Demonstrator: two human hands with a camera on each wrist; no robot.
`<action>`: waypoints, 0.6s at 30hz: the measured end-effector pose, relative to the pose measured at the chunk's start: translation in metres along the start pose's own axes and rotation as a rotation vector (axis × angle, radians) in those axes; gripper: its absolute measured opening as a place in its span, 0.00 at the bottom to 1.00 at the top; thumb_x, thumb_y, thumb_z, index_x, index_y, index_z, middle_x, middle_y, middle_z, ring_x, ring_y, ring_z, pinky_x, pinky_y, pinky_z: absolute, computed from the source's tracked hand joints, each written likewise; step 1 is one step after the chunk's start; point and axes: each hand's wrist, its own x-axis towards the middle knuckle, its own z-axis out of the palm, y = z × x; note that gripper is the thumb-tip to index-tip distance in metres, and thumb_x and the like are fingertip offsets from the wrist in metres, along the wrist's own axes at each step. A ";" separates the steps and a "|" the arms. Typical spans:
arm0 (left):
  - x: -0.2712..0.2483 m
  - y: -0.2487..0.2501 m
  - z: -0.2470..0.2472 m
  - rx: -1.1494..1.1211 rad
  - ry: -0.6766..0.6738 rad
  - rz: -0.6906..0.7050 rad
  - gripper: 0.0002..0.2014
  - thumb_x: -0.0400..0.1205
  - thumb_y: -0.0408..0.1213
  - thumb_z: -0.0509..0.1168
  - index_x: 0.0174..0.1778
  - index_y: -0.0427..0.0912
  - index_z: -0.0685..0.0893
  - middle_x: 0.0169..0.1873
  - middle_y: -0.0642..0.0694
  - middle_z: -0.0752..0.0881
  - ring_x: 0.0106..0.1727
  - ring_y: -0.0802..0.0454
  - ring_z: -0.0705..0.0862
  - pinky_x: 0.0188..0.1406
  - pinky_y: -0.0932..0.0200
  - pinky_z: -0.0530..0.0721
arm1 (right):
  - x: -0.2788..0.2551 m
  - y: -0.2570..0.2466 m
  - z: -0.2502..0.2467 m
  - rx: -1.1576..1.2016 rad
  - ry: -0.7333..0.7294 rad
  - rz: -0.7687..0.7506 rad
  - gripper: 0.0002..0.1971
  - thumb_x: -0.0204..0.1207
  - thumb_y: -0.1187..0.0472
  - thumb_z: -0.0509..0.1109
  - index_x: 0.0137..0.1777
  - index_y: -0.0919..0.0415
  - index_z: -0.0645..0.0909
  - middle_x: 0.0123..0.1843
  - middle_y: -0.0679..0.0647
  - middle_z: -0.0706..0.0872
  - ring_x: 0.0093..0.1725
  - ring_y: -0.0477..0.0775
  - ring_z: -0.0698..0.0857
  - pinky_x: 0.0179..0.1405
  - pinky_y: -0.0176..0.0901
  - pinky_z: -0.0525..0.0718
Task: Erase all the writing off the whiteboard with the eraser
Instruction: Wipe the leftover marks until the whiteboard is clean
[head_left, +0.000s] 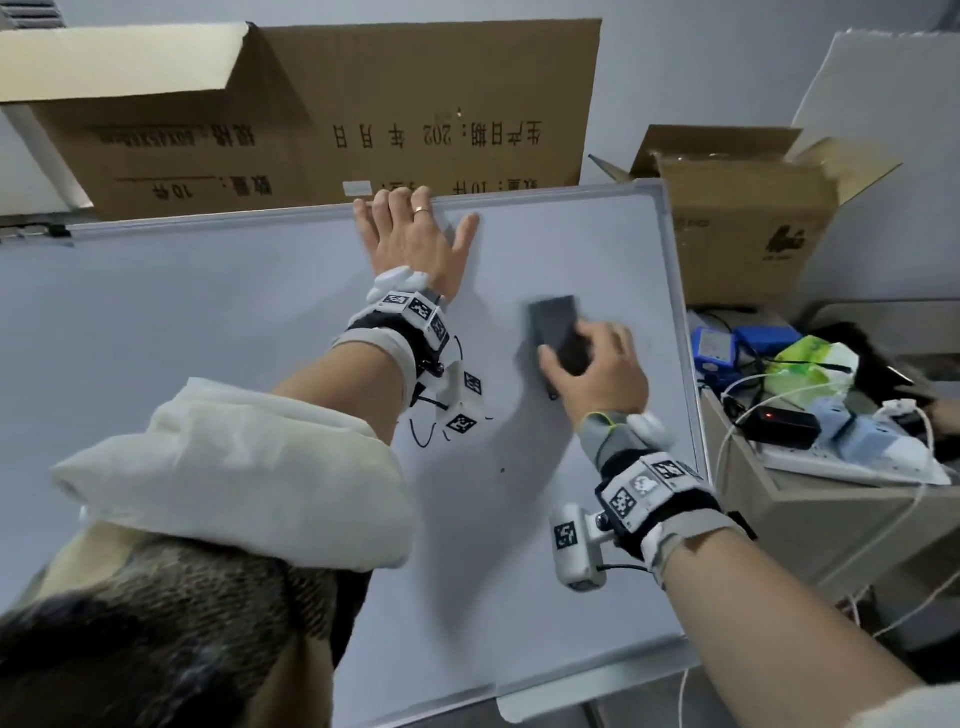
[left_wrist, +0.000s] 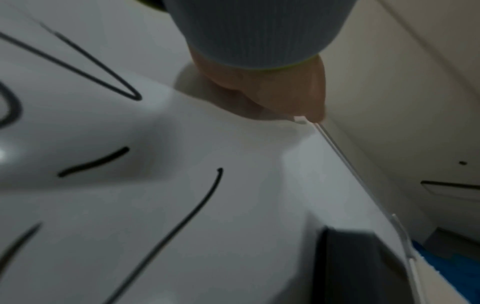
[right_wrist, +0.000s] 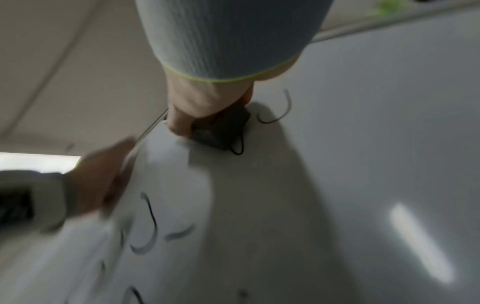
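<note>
Eraser (head_left: 558, 332) pressed flat on whiteboard (head_left: 208, 322), right of middle, near right rim; dark block, blurred, long axis toward top rim. Clamped at its near end in right grip (head_left: 602, 371). Left grip (head_left: 415, 239) hooked over top rim. Black strokes (head_left: 423, 439) left of and nearer than eraser, partly under left wrist (head_left: 410, 322); one short stroke touches eraser's near end. Right grip nearer them. Judged: next sweep left and down.

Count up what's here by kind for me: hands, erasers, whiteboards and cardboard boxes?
2 hands: left hand, right hand
1 eraser
1 whiteboard
2 cardboard boxes: large box, small box
Total: 6
</note>
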 end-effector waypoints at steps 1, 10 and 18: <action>-0.002 0.000 -0.001 0.023 -0.012 0.000 0.39 0.78 0.72 0.44 0.76 0.48 0.72 0.71 0.47 0.72 0.79 0.43 0.63 0.83 0.37 0.43 | -0.002 -0.001 0.001 -0.002 -0.040 -0.062 0.24 0.67 0.40 0.78 0.59 0.51 0.82 0.55 0.50 0.82 0.51 0.54 0.85 0.40 0.44 0.81; -0.007 0.013 -0.006 0.100 -0.084 -0.021 0.44 0.73 0.76 0.45 0.77 0.49 0.69 0.73 0.50 0.71 0.82 0.46 0.60 0.76 0.22 0.42 | 0.005 0.075 -0.042 -0.099 0.160 0.339 0.26 0.72 0.37 0.70 0.60 0.56 0.78 0.60 0.58 0.82 0.51 0.66 0.86 0.38 0.47 0.74; -0.009 0.010 -0.007 0.097 -0.071 -0.019 0.43 0.74 0.75 0.47 0.77 0.49 0.69 0.74 0.49 0.71 0.82 0.45 0.60 0.76 0.21 0.42 | -0.013 0.053 -0.030 -0.079 0.041 0.126 0.25 0.70 0.38 0.73 0.62 0.51 0.80 0.57 0.54 0.83 0.52 0.61 0.85 0.39 0.48 0.80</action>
